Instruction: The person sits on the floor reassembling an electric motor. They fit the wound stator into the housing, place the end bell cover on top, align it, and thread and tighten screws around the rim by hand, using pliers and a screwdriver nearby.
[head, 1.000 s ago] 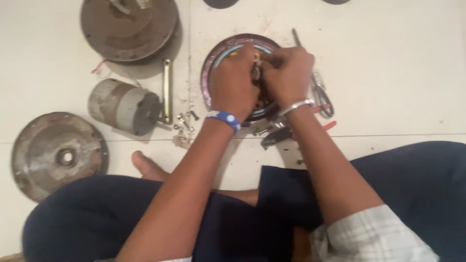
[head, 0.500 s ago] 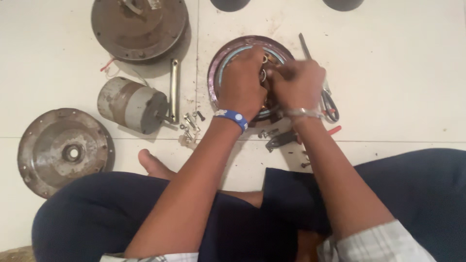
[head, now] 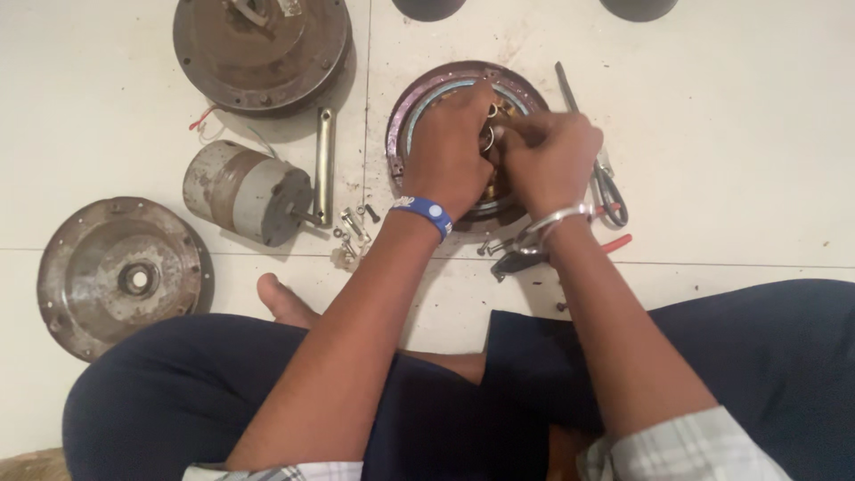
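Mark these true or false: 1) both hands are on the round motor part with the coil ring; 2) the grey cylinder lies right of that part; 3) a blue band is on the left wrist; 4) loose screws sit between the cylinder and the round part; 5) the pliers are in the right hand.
1) True: the left hand and right hand both rest on the round motor part.
2) False: the grey cylinder lies to its left.
3) True: the blue band is on the left wrist.
4) True: the loose screws lie there.
5) False: the pliers lie on the floor.
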